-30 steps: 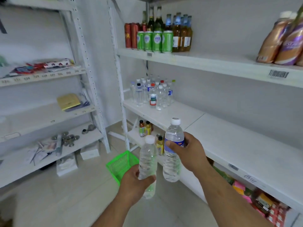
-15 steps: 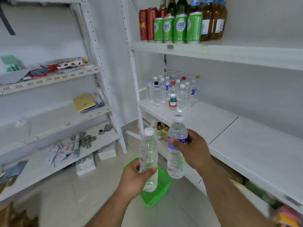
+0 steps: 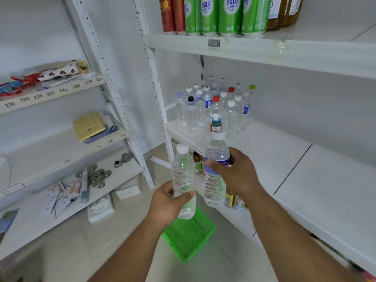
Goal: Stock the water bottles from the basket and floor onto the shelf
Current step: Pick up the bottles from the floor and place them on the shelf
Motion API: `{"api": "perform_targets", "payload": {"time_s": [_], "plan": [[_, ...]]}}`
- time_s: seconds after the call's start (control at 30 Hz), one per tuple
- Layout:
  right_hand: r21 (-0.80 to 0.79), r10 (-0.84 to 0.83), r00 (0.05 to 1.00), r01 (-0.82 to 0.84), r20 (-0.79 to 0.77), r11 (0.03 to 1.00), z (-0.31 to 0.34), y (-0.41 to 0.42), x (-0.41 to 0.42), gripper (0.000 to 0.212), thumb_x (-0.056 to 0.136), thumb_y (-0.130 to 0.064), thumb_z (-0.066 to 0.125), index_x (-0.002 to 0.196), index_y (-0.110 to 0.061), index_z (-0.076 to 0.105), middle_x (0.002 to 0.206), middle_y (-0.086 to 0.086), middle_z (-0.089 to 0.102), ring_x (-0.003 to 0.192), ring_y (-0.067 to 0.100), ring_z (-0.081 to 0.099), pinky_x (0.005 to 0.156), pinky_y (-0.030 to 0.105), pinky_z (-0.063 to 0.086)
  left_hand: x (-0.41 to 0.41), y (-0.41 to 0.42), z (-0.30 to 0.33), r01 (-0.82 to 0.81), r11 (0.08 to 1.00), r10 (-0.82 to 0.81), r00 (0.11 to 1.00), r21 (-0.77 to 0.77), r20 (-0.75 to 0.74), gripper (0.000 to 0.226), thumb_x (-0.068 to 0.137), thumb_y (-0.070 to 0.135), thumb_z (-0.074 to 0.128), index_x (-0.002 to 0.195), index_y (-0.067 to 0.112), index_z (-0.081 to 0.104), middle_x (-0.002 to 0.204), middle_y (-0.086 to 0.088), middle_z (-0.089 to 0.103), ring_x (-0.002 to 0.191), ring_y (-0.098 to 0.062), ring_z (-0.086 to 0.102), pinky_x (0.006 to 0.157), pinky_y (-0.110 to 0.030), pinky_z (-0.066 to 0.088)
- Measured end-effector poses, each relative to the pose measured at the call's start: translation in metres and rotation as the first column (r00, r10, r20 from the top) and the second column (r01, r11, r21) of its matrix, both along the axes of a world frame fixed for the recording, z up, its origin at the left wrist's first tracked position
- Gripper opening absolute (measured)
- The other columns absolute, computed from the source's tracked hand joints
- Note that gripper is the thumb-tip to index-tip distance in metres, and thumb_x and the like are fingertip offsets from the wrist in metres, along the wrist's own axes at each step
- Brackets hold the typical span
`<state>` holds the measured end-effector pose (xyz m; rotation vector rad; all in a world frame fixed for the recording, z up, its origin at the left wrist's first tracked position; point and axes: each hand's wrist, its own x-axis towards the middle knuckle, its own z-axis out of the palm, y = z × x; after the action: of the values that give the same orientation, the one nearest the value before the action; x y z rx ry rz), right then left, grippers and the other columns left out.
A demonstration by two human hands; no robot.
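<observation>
My left hand [image 3: 168,202] grips a clear, label-free water bottle [image 3: 183,176] with a white cap, held upright. My right hand [image 3: 238,176] holds a second water bottle [image 3: 216,169] with a blue label, also upright, just right of the first. Both bottles hover in front of the white middle shelf [image 3: 284,169]. A cluster of several water bottles [image 3: 213,106] stands at that shelf's far left corner. On the floor below my hands lies the green plastic basket [image 3: 190,235], which looks empty.
The top shelf [image 3: 264,53] carries green and red cans and brown bottles. A second rack [image 3: 61,151] on the left holds packets, a yellow box and metal bits. Small bottles stand on the low shelf [image 3: 230,198]. White boxes sit on the floor.
The view has moved closer to the shelf and the bottle cluster. Both hands still hold their bottles side by side, and the basket now lies directly below them.
</observation>
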<state>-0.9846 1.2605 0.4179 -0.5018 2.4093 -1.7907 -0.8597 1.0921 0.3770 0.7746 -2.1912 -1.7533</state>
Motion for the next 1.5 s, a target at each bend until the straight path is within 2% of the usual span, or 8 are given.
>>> {"api": "perform_targets", "payload": {"time_s": [0.17, 0.33, 0.7, 0.9, 1.07, 1.3, 1.43, 1.5], "plan": [[0.020, -0.083, 0.997, 0.083, 0.002, 0.996, 0.000, -0.021, -0.016, 0.032, 0.077, -0.038, 0.081, 0.106, -0.031, 0.069, 0.095, -0.014, 0.073, 0.085, 0.000, 0.067, 0.072, 0.019, 0.049, -0.036, -0.033, -0.008, 0.083, 0.997, -0.083, 0.996, 0.003, 0.021, 0.027, 0.074, 0.023, 0.085, 0.099, 0.022, 0.074, 0.090, 0.007, 0.078, 0.082, -0.010, 0.074, 0.080, -0.036, 0.059], [-0.020, -0.201, 0.979, 0.202, 0.022, 0.979, 0.002, -0.054, -0.026, 0.029, 0.077, -0.032, 0.082, 0.104, -0.032, 0.070, 0.093, -0.014, 0.074, 0.082, -0.002, 0.068, 0.070, 0.017, 0.048, -0.073, -0.075, -0.008, 0.231, 0.973, -0.231, 0.973, 0.000, -0.008, 0.029, 0.074, 0.023, 0.085, 0.099, 0.029, 0.071, 0.089, 0.015, 0.077, 0.079, 0.002, 0.071, 0.071, -0.022, 0.054], [-0.040, -0.434, 0.901, 0.434, 0.012, 0.900, 0.013, -0.126, -0.050, 0.031, 0.077, -0.028, 0.082, 0.106, -0.031, 0.069, 0.096, -0.015, 0.075, 0.086, -0.001, 0.069, 0.076, 0.022, 0.052, -0.162, -0.161, -0.011, 0.495, 0.866, -0.489, 0.867, 0.065, -0.095, 0.033, 0.075, 0.012, 0.083, 0.105, 0.022, 0.073, 0.096, 0.006, 0.078, 0.091, -0.012, 0.074, 0.086, -0.036, 0.057], [0.004, -0.488, 0.873, 0.488, -0.011, 0.873, 0.008, -0.135, -0.082, 0.028, 0.076, -0.029, 0.082, 0.100, -0.036, 0.069, 0.093, -0.021, 0.073, 0.084, 0.000, 0.068, 0.075, 0.023, 0.053, -0.210, -0.173, -0.019, 0.524, 0.850, -0.518, 0.850, 0.056, -0.094, 0.028, 0.075, 0.010, 0.082, 0.099, 0.021, 0.073, 0.090, 0.006, 0.078, 0.084, -0.010, 0.074, 0.076, -0.027, 0.054], [-0.014, -0.482, 0.876, 0.482, -0.014, 0.876, -0.001, -0.130, -0.119, 0.031, 0.077, -0.017, 0.082, 0.088, -0.042, 0.067, 0.087, -0.028, 0.071, 0.080, -0.004, 0.066, 0.068, 0.016, 0.047, -0.258, -0.166, -0.027, 0.536, 0.844, -0.535, 0.844, 0.013, -0.044, 0.030, 0.072, 0.014, 0.083, 0.097, 0.020, 0.070, 0.090, 0.001, 0.077, 0.085, -0.016, 0.074, 0.083, -0.042, 0.059], [-0.024, -0.540, 0.841, 0.541, 0.031, 0.841, -0.021, -0.121, -0.167, 0.032, 0.076, -0.027, 0.083, 0.102, -0.041, 0.069, 0.096, -0.023, 0.072, 0.089, -0.006, 0.064, 0.074, 0.017, 0.047, -0.315, -0.154, -0.034, 0.530, 0.848, -0.530, 0.848, 0.001, 0.008, 0.039, 0.067, 0.017, 0.086, 0.101, 0.023, 0.068, 0.093, 0.006, 0.077, 0.087, -0.011, 0.073, 0.084, -0.037, 0.058], [0.013, -0.574, 0.816, 0.575, 0.066, 0.818, -0.034, -0.122, -0.184, 0.039, 0.072, -0.037, 0.082, 0.109, -0.039, 0.068, 0.107, -0.017, 0.071, 0.095, -0.001, 0.064, 0.077, 0.020, 0.048, -0.338, -0.147, -0.037, 0.515, 0.857, -0.515, 0.857, 0.023, 0.025, 0.038, 0.069, 0.017, 0.086, 0.101, 0.027, 0.068, 0.095, 0.008, 0.076, 0.088, -0.009, 0.072, 0.071, -0.027, 0.057], [0.037, -0.584, 0.808, 0.583, 0.073, 0.811, -0.039, -0.126, -0.189, 0.037, 0.071, -0.038, 0.082, 0.105, -0.041, 0.068, 0.106, -0.018, 0.070, 0.095, -0.002, 0.064, 0.077, 0.021, 0.048, -0.350, -0.144, -0.041, 0.508, 0.861, -0.508, 0.861, 0.017, 0.019, 0.037, 0.069, 0.016, 0.085, 0.099, 0.028, 0.068, 0.094, 0.010, 0.076, 0.086, -0.005, 0.072, 0.077, -0.027, 0.057]]}}
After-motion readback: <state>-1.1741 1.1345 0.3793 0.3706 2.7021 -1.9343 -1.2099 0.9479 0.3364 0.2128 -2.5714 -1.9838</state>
